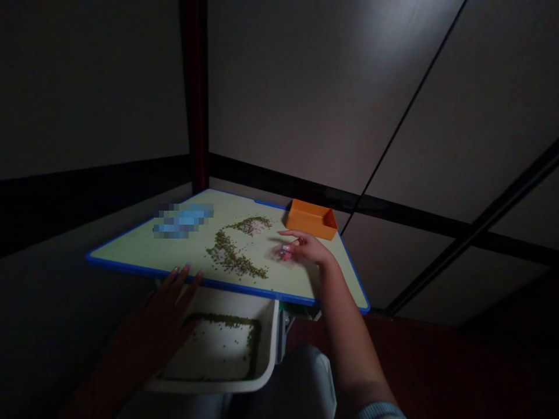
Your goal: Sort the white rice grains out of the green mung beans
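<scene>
Small green beans point(231, 259) mixed with pale bits lie in a curved heap on a cream board point(174, 256) with a blue rim. Beyond it is a smaller heap of green and pale grains point(253, 225). My right hand point(303, 248) hovers over the board, right of the heaps, its index finger stretched out apart from the thumb. Its lower fingers are blurred, with a pinkish patch among them. In shadow, my left hand point(174, 299) has its fingers spread at the board's near edge. Below the board, a white bin point(268, 366) has green beans along its inner edges.
An orange open box point(310, 220) stands at the board's far right corner. A pixelated blue item point(183, 221) lies on the left of the board. Grey panelled walls point(283, 105) rise close behind it. My knee point(301, 378) is beside the bin, above a dark red floor point(419, 361).
</scene>
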Demonstrator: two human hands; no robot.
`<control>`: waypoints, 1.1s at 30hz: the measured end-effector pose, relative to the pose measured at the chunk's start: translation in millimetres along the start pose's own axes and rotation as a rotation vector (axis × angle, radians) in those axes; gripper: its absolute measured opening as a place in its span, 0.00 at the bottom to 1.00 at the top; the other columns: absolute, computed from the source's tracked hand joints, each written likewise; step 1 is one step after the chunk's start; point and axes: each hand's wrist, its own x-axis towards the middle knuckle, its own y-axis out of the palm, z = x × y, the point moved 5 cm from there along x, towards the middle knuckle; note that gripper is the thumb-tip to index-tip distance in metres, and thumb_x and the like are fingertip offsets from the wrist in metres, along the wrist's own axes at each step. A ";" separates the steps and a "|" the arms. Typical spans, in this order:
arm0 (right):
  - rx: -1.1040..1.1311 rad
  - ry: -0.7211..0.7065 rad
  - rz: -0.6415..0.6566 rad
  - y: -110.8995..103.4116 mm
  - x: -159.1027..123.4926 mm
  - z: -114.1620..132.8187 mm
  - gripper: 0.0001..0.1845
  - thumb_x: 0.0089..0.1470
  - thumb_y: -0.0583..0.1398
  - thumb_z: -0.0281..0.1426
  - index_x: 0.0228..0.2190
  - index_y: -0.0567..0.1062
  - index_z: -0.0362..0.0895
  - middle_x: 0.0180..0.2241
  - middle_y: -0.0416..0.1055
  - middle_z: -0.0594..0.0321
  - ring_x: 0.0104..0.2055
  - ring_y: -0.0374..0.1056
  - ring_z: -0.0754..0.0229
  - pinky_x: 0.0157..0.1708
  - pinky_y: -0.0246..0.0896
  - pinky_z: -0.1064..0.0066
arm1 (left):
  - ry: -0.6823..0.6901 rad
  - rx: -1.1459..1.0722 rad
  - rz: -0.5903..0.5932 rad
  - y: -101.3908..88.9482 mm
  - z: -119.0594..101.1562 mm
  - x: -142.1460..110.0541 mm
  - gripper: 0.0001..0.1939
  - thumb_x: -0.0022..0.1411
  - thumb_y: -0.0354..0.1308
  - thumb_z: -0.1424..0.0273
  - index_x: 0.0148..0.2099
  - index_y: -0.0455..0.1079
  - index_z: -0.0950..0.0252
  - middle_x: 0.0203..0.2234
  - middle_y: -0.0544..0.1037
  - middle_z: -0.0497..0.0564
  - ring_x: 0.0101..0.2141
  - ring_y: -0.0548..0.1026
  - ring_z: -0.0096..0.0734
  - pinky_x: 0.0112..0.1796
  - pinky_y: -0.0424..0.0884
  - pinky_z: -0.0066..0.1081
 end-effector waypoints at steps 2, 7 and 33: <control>-0.091 -0.010 -0.005 0.4 0.0 -0.4 0.27 0.40 0.65 0.30 0.46 0.73 0.40 0.19 0.73 0.67 0.16 0.60 0.69 0.16 0.52 0.80 | -0.005 0.010 0.010 0.9 -0.1 0.5 0.36 0.55 0.49 0.55 0.64 0.48 0.60 0.64 0.51 0.58 0.63 0.50 0.47 0.55 0.59 0.45; -0.229 -0.087 -0.123 -1.2 3.6 4.7 0.12 0.42 0.62 0.29 0.32 0.79 0.39 0.26 0.75 0.63 0.22 0.61 0.69 0.21 0.54 0.79 | -0.014 0.016 0.019 0.8 0.0 0.9 0.38 0.55 0.50 0.53 0.64 0.46 0.59 0.65 0.51 0.58 0.64 0.50 0.45 0.54 0.59 0.44; -0.394 0.011 0.005 16.2 10.6 -13.1 0.16 0.37 0.56 0.18 0.30 0.76 0.39 0.18 0.65 0.70 0.19 0.58 0.71 0.21 0.51 0.80 | -0.001 0.114 0.043 -7.1 -5.2 2.4 0.34 0.56 0.49 0.60 0.63 0.50 0.62 0.64 0.51 0.60 0.63 0.51 0.45 0.54 0.61 0.43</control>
